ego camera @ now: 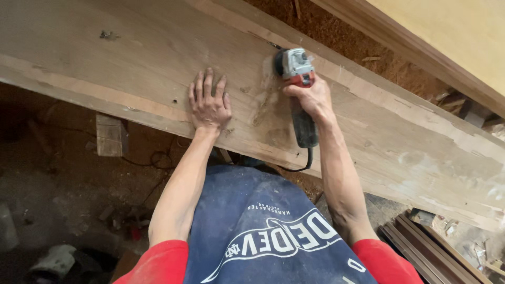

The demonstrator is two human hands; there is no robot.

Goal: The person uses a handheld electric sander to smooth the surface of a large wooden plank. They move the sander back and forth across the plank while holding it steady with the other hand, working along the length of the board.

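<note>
Right hand is closed around an angle grinder, whose head rests on a wide wooden plank. Left hand lies open and flat on the plank, just beside it.

It looked like a woodworking shop — a long rough plank lay across the space, sawdust was heaped behind it, offcut blocks and stacked boards sat on the dirty floor — and a power grinder was out.
</note>
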